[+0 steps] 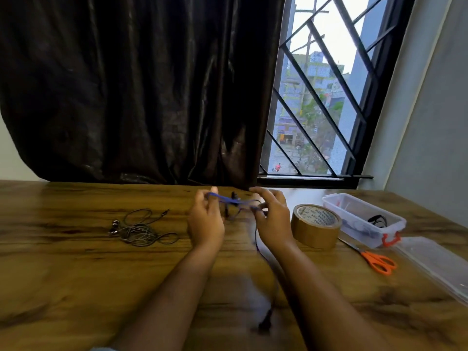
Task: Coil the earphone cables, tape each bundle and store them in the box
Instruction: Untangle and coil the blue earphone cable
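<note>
A blue earphone cable (229,199) is stretched in the air between my left hand (206,219) and my right hand (272,219), both pinching it above the wooden table (76,274). Its loose end trails down between my forearms to a dark plug (266,323), blurred. A grey earphone cable (141,230) lies tangled on the table to the left. A roll of brown tape (315,225) stands right of my right hand. Beyond it sits a clear plastic box (364,219) with an orange latch and a dark cable bundle inside.
Orange-handled scissors (374,259) lie in front of the box. The clear box lid (438,264) rests at the table's right edge. A dark curtain (139,92) and a barred window (324,97) rise behind the table's far edge.
</note>
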A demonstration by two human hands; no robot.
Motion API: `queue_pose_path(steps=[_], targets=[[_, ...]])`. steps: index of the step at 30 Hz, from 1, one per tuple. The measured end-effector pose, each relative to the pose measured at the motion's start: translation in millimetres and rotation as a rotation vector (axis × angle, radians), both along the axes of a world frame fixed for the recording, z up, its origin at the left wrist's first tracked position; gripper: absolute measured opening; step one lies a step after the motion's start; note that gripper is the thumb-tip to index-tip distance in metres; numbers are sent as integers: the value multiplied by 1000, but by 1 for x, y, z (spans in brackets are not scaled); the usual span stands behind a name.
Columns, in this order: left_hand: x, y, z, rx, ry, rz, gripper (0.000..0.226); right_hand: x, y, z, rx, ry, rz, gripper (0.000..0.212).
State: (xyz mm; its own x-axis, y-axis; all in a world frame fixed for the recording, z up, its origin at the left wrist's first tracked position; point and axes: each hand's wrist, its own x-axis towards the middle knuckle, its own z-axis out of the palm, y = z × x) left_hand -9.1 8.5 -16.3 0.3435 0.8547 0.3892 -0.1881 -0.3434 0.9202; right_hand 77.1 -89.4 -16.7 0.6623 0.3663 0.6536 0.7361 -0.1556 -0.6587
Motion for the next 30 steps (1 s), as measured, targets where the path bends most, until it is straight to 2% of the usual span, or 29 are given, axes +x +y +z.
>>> queue_pose_path(steps=[4, 6, 9, 11, 14, 17, 19, 20, 23, 24, 26, 28, 30], targets=[[-4, 1, 6, -335, -139, -337, 12, -2, 3, -5, 66, 279, 43, 32], [-5, -5, 10, -429, -137, -423, 12, 1, 3, -2, 219, 482, 36, 27], [-3, -7, 15, -356, -38, -428, 14, -3, -3, 9, 438, 855, 163, 26], [-2, -6, 16, -278, 34, -435, 20, -5, -6, 11, 502, 1047, 249, 23], [-6, -6, 13, -177, 68, -501, 37, 0, -7, 11, 484, 1117, 247, 22], [-11, 2, 12, -151, 61, -556, 47, 7, -12, 14, 483, 1133, 207, 12], [-15, 9, 12, -153, 82, -563, 50, 7, -11, 11, 440, 1086, 194, 11], [-16, 13, 12, -156, 83, -557, 50, 5, -9, 10, 305, 986, 151, 21], [-16, 18, 11, -98, 122, -496, 43, -11, -3, 3, -241, 433, -72, 65], [-15, 19, 9, -43, 154, -465, 40, -14, -2, 2, -339, 278, -130, 79], [-10, 21, 3, 90, 210, -393, 35, -16, -2, 2, -399, 44, -212, 95], [-7, 22, -1, 188, 248, -343, 31, -12, -1, 2, -317, -77, -208, 83], [-6, 21, -2, 235, 272, -336, 26, -13, -1, 5, -187, -33, -51, 47]])
